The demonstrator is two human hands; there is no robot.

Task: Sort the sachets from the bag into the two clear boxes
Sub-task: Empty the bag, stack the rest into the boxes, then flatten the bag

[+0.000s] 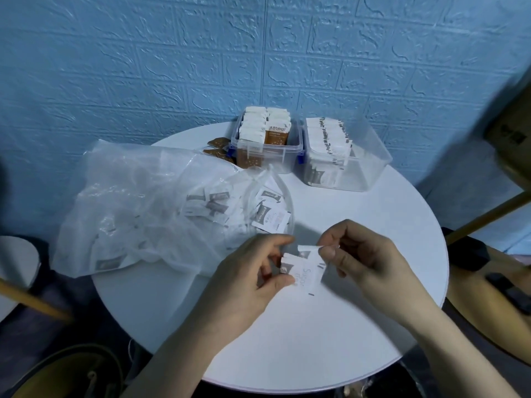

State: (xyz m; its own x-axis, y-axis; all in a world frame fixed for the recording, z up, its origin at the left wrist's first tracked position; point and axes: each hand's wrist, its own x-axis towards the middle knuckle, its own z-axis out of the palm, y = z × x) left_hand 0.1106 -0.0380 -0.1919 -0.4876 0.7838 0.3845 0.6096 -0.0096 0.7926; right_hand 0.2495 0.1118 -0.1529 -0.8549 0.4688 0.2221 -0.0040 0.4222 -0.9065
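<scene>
Blue brick-patterned wall panels [143, 67] filled the upper half of the frame, and below them stood a round white table [316, 340]. Near the lower centre, the left hand [247, 280] and the right hand [365, 262] met over the tabletop, each pinching an edge of a small stack of white sachets [304, 271] between thumb and fingers; how many sachets were in the stack was hard to tell, as they overlapped and were slightly blurred. To the left of centre lay a crumpled clear plastic bag [129, 202], its open mouth facing right, with more white sachets [264, 214] spilling from the opening just above the left hand. At the far edge of the table, in the upper centre, two clear boxes stood side by side: the left box [290, 159] held upright sachets with brown-and-white fronts, packed close together, and the right box [370, 165] held a row of white sachets along its left side, with its right side bare. A few brown sachets [218, 146] lay loose on the table just left of the left box, beside the bag.
</scene>
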